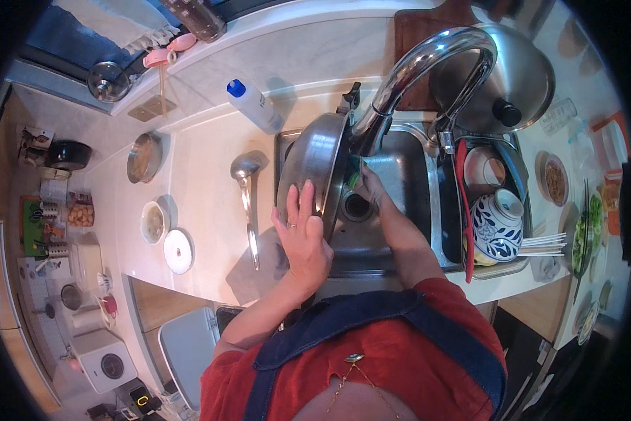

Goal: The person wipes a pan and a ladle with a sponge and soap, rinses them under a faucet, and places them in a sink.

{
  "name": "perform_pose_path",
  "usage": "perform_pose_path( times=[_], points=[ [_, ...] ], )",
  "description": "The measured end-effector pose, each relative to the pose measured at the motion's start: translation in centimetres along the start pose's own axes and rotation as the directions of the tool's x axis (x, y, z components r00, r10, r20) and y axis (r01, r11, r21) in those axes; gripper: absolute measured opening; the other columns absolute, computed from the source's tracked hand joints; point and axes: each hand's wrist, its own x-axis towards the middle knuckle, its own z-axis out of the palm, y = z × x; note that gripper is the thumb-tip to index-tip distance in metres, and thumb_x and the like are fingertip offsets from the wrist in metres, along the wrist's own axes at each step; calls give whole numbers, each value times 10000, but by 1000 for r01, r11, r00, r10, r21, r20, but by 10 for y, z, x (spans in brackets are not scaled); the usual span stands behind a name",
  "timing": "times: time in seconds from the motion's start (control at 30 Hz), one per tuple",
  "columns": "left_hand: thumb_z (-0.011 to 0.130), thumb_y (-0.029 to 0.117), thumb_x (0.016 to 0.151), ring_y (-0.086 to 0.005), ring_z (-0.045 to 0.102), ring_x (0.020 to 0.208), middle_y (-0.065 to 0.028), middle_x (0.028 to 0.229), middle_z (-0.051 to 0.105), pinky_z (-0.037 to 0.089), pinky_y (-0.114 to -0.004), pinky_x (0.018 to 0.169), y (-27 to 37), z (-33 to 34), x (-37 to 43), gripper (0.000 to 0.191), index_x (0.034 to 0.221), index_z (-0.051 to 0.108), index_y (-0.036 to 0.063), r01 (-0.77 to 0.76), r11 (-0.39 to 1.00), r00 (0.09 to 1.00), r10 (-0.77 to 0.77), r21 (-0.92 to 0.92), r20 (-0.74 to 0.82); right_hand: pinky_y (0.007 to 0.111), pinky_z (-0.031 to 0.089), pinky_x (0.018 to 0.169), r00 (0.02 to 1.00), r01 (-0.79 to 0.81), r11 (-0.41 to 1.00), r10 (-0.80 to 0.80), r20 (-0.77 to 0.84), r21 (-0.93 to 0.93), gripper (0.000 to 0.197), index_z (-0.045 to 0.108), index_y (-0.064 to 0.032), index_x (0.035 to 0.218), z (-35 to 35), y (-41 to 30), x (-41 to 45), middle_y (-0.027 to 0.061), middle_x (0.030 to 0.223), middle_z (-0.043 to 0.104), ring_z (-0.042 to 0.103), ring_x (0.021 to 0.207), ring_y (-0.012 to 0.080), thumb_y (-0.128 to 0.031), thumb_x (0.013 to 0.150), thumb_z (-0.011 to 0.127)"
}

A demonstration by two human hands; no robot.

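A large stainless steel pan (311, 152) is tipped on its side over the left part of the sink basin (407, 184). My left hand (305, 234) steadies it from the near side, some fingers spread along its outer wall. At the pan's inner side, my right hand (370, 184) grips a green scrubbing sponge (355, 171), partly hidden by the pan rim and the fingers. Above the basin arches a chrome faucet (431, 50), its spout end close to the pan's rim. Below the right hand the round drain (356, 205) shows.
A ladle (248, 210), a white bottle with a blue cap (255, 108), a small bowl (156, 223) and a white lid (178, 251) stand left. Right of the basin, a dish rack (499, 271) holds a patterned bowl (494, 231) and red-handled utensil (463, 210). A large lid (504, 79) leans behind.
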Motion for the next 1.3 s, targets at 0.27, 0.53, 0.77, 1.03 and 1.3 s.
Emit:
perform_pose_path(
  times=[0.27,0.53,0.77,1.03,1.3],
  points=[
    [462,-93,649,-381,356,1200,-190,1285,400,184,-648,890,-2,-2,3,182,701,344,34,-40,998,998,37,57,49,303,458,644,996,-52,691,-16,-86,-721,182,518,-80,956,4,-36,34,36,843,564,546,711,170,-236,865,499],
    [464,-95,642,-391,363,1188,-187,1277,407,175,-655,890,-20,-5,12,181,731,362,25,-90,995,994,87,44,64,323,504,664,992,-115,458,99,-78,-881,354,442,-109,1184,-17,-42,44,87,982,575,583,817,202,-255,869,508],
    [402,-190,578,-415,378,1159,-214,1235,427,236,-564,910,-85,-10,26,300,832,406,-29,84,996,995,-83,14,-49,515,480,730,931,-255,943,299,208,-214,453,406,-140,1212,68,-65,-58,116,1072,542,559,938,303,-426,861,432],
    [406,-185,576,-400,392,1154,-202,1222,447,260,-557,895,-101,-10,19,306,845,422,-41,120,992,990,-117,30,-82,342,414,529,992,-117,966,123,11,-229,437,469,-130,716,85,-69,-56,95,855,535,558,755,240,-536,843,369],
    [403,-178,563,-370,375,1181,-162,1237,448,215,-649,875,-94,-19,10,315,838,440,-27,135,987,987,-127,82,-99,294,334,443,968,23,932,-112,-225,-363,289,366,-128,620,108,-62,-41,52,562,425,430,469,166,-303,850,378]
  ],
)
